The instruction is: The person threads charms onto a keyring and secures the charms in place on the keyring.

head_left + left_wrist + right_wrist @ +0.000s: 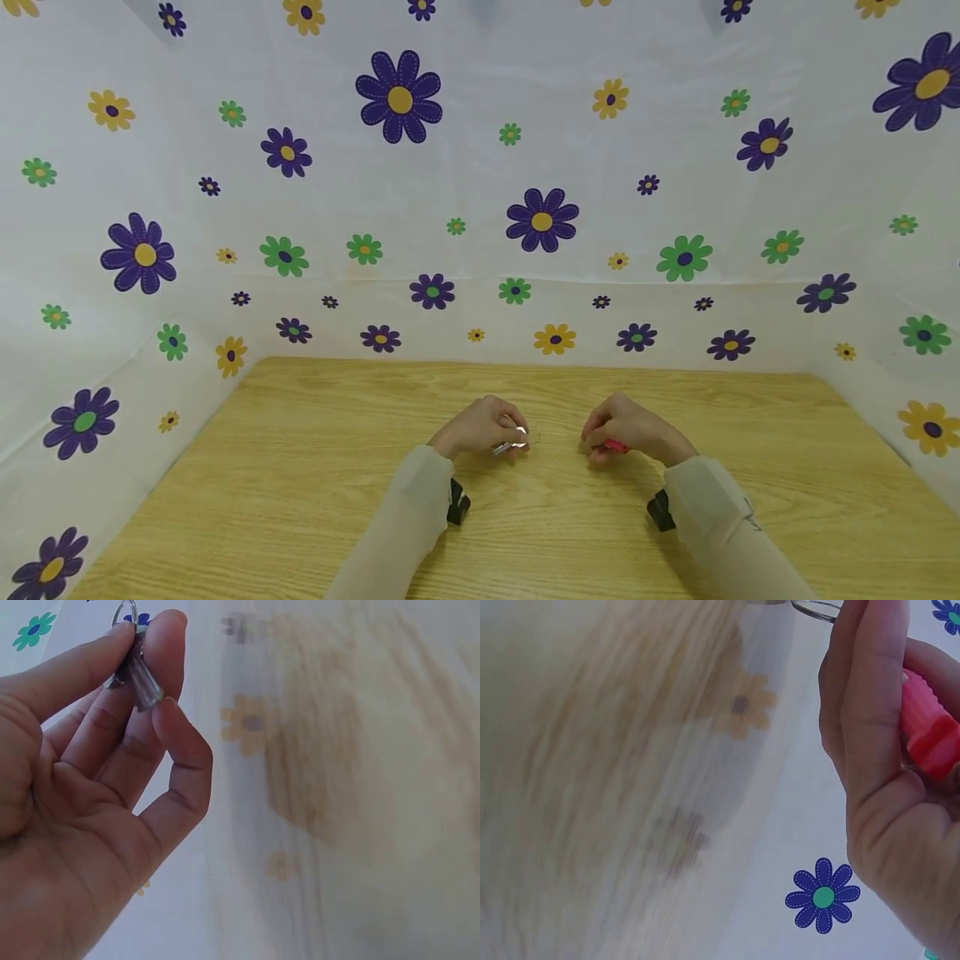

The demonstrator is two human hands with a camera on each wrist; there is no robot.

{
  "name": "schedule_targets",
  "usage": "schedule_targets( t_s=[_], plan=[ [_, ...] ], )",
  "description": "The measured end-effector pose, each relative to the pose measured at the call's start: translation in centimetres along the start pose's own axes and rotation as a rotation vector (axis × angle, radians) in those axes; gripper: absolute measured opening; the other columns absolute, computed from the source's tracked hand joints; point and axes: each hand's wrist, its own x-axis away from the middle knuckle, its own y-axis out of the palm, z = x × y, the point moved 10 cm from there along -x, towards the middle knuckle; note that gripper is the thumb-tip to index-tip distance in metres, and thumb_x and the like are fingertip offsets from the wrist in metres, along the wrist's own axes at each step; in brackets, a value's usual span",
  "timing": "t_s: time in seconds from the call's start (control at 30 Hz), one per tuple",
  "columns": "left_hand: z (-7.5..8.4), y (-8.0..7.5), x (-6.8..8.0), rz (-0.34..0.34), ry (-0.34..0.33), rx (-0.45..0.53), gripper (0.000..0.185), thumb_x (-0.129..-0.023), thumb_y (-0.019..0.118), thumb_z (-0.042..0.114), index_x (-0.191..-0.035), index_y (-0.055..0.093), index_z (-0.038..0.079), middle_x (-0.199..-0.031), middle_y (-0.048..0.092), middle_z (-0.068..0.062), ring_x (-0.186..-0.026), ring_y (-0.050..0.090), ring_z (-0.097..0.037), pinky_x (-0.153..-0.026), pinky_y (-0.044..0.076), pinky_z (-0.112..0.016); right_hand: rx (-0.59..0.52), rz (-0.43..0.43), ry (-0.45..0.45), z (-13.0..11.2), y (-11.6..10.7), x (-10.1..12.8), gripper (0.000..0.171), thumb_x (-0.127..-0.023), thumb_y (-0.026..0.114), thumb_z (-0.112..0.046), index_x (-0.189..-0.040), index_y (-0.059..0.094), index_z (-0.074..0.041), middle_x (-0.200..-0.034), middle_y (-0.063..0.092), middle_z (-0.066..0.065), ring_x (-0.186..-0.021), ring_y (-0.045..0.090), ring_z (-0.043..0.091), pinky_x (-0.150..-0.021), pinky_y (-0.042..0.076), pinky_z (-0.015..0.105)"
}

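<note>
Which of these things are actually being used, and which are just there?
In use:
left hand pinching a small metal piece with a ring
right hand gripping a red ridged plastic piece

Just there:
wooden table
flowered cloth backdrop

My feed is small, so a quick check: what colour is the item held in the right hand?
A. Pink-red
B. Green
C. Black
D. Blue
A. The right hand has its fingers curled round a pink-red ribbed item, seen in the right wrist view and peeking out as a pink-red tip in the head view, while the left hand pinches a small silvery metal piece.
</note>
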Motion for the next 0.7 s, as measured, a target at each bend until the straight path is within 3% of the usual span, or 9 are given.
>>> schedule_targets(
  t_s=[0.7],
  plan=[
    [0.57, 0.15, -0.23, 0.018, 0.031, -0.012, 0.009, -0.098, 0.065, 0.001, -0.099, 0.07, -0.007, -0.084, 0.075, -0.012, -0.067, 0.071, -0.018, -0.058, 0.048, -0.021, -0.194, 0.037, 0.032, 0.49, 0.57, -0.96, 0.019, -0.095, 0.052, 0.007, -0.112, 0.05, 0.014, -0.08, 0.065, 0.014, -0.063, 0.066, 0.014, -0.061, 0.057, 0.025]
  ],
)
